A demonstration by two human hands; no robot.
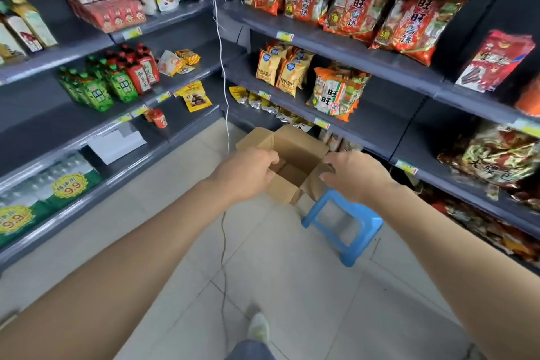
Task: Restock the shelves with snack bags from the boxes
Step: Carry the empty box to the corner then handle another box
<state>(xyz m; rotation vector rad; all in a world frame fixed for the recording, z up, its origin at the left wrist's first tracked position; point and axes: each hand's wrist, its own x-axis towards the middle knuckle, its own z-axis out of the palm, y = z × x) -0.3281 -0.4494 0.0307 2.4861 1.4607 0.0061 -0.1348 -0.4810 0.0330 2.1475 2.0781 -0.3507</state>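
Left hand (245, 172) and right hand (355, 177) on opposite rims of empty cardboard box (296, 146)

Box (298, 149): plain tan cardboard, inside and out.
Stool (347, 222): bright blue.
Shelves (377, 123): dark grey, with yellow-and-green price tags.
Cracker bags (409, 20): red-orange, white and black characters, green patches.
Chip bags (280, 70): yellow-orange, a round blue mark.
Bottles (96, 88): green labels on some, red on others.
Signs (68, 188): yellow bursts, red "9.9", on green.
Floor (292, 286): pale grey tiles, thin dark joints.
Cord (223, 67): white.
Shoe (258, 327): whitish, perhaps pale green; too blurred to be sure.
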